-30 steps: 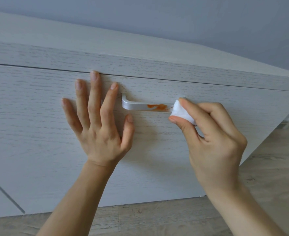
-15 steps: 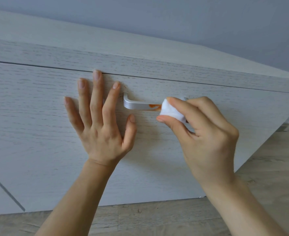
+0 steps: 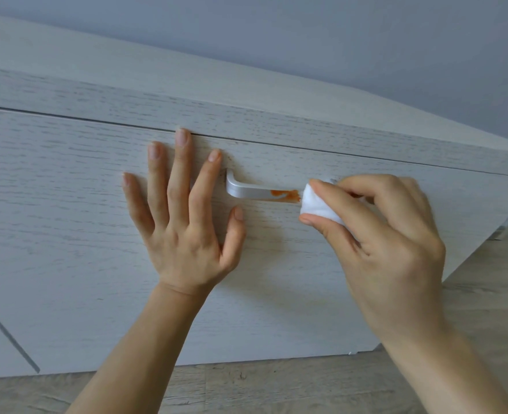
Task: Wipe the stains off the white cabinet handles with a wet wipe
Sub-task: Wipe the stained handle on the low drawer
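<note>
Floor (image 3: 276, 383) of pale wood planks runs below the white cabinet (image 3: 67, 264), and a grey-blue wall (image 3: 336, 55) rises behind its top. Across the cabinet front lies the left hand (image 3: 184, 222), flat and spread wide, fingers pointing up, its index finger just beside the left end of the handle (image 3: 252, 191). The handle is a silver bar whose long axis runs left to right along the drawer front, just under the top seam. An orange stain (image 3: 285, 195) marks its right part. The right hand (image 3: 375, 234) covers the bar's right end and pinches a bunched white wet wipe (image 3: 315, 204) between thumb and fingers, the wipe touching the bar at the stain's right edge
</note>
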The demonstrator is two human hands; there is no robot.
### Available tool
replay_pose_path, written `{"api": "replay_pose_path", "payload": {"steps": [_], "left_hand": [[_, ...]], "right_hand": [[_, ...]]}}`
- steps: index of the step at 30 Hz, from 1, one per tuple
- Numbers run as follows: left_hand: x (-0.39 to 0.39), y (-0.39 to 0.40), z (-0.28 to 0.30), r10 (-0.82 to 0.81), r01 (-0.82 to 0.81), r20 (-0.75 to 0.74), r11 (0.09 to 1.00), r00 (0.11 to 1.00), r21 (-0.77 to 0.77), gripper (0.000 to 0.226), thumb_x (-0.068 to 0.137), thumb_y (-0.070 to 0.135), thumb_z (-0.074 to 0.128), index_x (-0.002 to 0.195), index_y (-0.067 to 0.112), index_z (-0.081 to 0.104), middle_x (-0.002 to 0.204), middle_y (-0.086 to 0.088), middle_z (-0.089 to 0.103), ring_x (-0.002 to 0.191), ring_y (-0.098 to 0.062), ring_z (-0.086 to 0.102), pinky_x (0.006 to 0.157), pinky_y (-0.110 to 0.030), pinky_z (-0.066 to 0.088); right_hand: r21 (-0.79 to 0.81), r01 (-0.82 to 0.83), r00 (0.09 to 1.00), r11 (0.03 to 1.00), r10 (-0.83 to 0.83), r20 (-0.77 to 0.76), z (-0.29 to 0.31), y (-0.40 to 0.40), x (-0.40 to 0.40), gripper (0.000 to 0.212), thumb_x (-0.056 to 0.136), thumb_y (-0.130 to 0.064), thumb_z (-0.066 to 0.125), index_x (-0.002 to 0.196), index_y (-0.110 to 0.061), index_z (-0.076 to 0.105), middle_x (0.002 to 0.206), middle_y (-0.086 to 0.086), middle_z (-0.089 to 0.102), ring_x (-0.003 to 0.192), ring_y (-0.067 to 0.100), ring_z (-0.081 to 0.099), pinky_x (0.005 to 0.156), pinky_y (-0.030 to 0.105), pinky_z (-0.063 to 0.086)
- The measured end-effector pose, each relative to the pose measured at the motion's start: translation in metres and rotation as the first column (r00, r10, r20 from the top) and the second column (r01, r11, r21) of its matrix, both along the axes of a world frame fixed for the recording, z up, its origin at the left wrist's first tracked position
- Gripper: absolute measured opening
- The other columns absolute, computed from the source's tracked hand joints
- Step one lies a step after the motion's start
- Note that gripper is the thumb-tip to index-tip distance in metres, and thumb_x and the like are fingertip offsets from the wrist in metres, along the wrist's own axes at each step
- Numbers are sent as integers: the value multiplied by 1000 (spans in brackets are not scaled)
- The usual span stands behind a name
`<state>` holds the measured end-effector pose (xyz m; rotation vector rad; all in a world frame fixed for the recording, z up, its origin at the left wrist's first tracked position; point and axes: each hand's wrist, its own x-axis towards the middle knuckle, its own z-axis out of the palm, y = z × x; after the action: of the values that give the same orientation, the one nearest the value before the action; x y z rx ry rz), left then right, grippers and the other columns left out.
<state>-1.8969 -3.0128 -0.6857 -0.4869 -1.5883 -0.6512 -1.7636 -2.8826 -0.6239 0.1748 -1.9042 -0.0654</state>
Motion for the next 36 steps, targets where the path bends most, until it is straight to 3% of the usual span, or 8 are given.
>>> {"api": "replay_pose_path", "payload": {"steps": [2, 7, 13, 18, 29, 36], "left_hand": [[0, -1, 0, -1, 1, 1, 1000, 1000, 0, 53, 91, 38, 36, 138, 13, 38, 148, -9, 29, 139, -32, 19, 117, -43, 4], [0, 0, 0, 6, -6, -1, 1000, 1000, 2, 53, 91, 38, 37, 138, 13, 38, 148, -8, 29, 140, -32, 19, 117, -43, 4], [0, 0, 0, 10, -10, 3, 1000, 1000, 6, 54, 90, 37, 38, 138, 13, 38, 148, -11, 29, 139, -31, 19, 117, -42, 4], [0, 0, 0, 5, -5, 9, 1000, 1000, 3, 54, 90, 38, 37, 138, 14, 37, 148, -9, 28, 139, -31, 18, 117, -43, 4], [0, 1, 0, -13, 13, 9, 1000, 1000, 7, 54, 90, 38, 38, 138, 15, 37, 147, -10, 29, 139, -31, 19, 117, -43, 4], [0, -1, 0, -7, 7, 9, 1000, 1000, -6, 55, 90, 38, 39, 138, 14, 37, 147, -10, 29, 139, -32, 19, 116, -44, 4]], "right_hand": [[9, 14, 1000, 1000, -14, -7, 0, 0, 0, 17, 88, -19, 68, 96, -4, 73, 86, 9, 67, 82, 22, 50, 70, 39, 44], [-30, -23, 1000, 999, 23, 0, 0, -3, 0, 18, 87, -16, 69, 96, 0, 72, 86, 9, 68, 85, 21, 52, 82, 24, 42], [-108, -50, 999, 993, 48, -24, -1, -2, 2, 20, 85, -17, 70, 96, -1, 72, 88, 8, 69, 84, 21, 53, 84, 19, 41], [-110, -59, 998, 992, 58, -18, 2, -8, -4, 19, 87, -25, 68, 94, -8, 74, 90, 2, 70, 86, 22, 55, 75, 37, 48], [-82, -29, 997, 996, 34, 65, 7, -6, -3, 23, 89, -28, 63, 91, -8, 74, 93, 0, 71, 90, 19, 59, 80, 33, 42], [-98, -37, 998, 995, 41, 43, 6, -8, -1, 22, 88, -27, 65, 90, -7, 72, 91, 2, 71, 88, 18, 56, 80, 30, 39]]}}
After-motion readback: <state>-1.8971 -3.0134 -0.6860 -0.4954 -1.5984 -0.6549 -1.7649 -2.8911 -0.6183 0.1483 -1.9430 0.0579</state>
